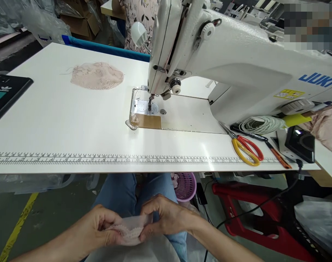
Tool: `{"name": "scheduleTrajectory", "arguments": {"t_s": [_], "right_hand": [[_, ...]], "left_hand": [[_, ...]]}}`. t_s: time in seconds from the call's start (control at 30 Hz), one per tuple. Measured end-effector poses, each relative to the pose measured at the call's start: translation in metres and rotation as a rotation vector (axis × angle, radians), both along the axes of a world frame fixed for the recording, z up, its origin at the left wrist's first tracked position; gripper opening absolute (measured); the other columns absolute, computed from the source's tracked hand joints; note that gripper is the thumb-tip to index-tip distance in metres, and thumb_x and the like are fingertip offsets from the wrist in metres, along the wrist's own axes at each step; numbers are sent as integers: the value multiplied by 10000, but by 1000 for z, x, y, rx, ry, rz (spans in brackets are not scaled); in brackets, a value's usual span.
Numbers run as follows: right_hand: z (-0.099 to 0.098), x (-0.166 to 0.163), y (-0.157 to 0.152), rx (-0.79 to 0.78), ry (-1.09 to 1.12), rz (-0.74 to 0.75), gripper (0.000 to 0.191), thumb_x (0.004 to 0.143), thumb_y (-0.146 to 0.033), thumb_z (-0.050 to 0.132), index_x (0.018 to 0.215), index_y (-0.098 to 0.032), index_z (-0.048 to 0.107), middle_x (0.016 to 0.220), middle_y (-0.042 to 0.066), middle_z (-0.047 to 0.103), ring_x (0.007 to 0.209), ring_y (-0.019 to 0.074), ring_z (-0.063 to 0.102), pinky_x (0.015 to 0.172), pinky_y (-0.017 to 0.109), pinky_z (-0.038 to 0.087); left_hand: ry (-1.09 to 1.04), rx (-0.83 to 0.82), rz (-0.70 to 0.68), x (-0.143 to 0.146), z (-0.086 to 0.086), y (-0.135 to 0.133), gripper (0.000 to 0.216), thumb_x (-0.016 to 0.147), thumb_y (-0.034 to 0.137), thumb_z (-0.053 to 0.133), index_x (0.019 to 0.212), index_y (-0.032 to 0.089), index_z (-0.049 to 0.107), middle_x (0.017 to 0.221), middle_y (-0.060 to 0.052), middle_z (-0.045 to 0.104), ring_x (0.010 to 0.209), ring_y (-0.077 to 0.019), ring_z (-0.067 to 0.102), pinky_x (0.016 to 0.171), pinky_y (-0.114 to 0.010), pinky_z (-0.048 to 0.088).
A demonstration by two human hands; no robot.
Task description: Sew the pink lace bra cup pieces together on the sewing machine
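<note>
Both hands sat low over the lap below the sewing table (73,120) edge, left hand (100,227) and right hand (164,216) curled inward, fingertips pinched shut on opposite ends of a pink lace piece (129,229).

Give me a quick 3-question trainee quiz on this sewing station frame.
1. True or false: the scissors lie on the table, near the right end of the sewing machine.
2. What do the left hand and right hand hold between them, below the table edge?
A) a pale lace piece
B) a thread spool
C) a phone
3. Fill in: the pink fabric pile lies on the table to the ___ of the needle plate.

Key: 1 true; 2 A; 3 left.
</note>
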State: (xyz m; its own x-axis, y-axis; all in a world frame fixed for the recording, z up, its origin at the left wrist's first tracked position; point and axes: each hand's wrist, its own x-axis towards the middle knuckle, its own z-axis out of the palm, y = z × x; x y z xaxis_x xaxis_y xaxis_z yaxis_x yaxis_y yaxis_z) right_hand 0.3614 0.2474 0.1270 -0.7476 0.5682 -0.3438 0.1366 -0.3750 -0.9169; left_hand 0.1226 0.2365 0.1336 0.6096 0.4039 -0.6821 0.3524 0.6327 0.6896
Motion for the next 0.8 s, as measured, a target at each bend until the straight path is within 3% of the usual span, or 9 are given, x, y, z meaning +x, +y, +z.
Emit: {"name": "scheduleTrajectory", "arguments": {"t_s": [0.1,0.23,0.4,0.5,0.6,0.67,0.73,0.8], "right_hand": [[1,-1,-1,34,13,22,447,672,-554,784,746,-121,702,702,9,626,648,139,582,582,218,438],[1,-2,-3,49,7,43,429,690,-543,776,748,-129,682,700,-4,611,628,131,573,577,214,440],[-9,-2,-3,105,-19,44,365,697,-482,795,746,-150,650,657,-34,574,610,117,544,555,198,412],[-10,-2,0,151,-79,36,287,759,-409,761,723,-156,631,682,-29,573,635,119,550,562,197,410],[0,-8,-3,440,-342,-65,118,825,-268,699,851,-174,632,825,12,626,789,174,590,723,276,470],[5,-20,-13,766,-473,-185,210,854,-241,645,1051,-184,599,1032,81,635,948,243,581,855,389,464],[3,-38,-27,1010,-474,-319,323,879,-278,593,1183,-190,528,1105,121,620,954,273,584,826,414,487],[-5,-58,-39,1116,-448,-510,238,920,-243,509,1156,-216,521,977,93,652,801,237,611,679,337,511]], "left_hand": [[55,-14,11,-3,2,-1,271,700,402,723,865,191,766,687,30,559,638,-114,413,591,-199,298],[76,-46,3,-5,3,-3,222,718,331,693,887,200,753,754,21,644,713,-136,519,627,-193,351],[9,-63,-22,-2,6,-1,253,758,344,662,955,206,737,791,20,660,745,-146,537,660,-202,357],[108,102,-124,-8,6,-2,319,846,472,555,906,199,707,744,15,584,719,-159,496,630,-219,320],[441,413,-208,-20,4,-5,414,881,552,464,675,207,563,654,14,457,707,-187,457,597,-237,289],[523,504,-174,-23,3,-6,464,874,591,462,610,210,428,609,29,363,657,-172,413,567,-235,267],[388,435,-54,-17,3,-5,523,851,674,452,623,214,354,599,51,281,579,-134,325,522,-228,244],[165,290,135,-6,7,-3,567,784,766,482,673,219,387,618,56,306,562,-118,323,511,-214,306]]}}
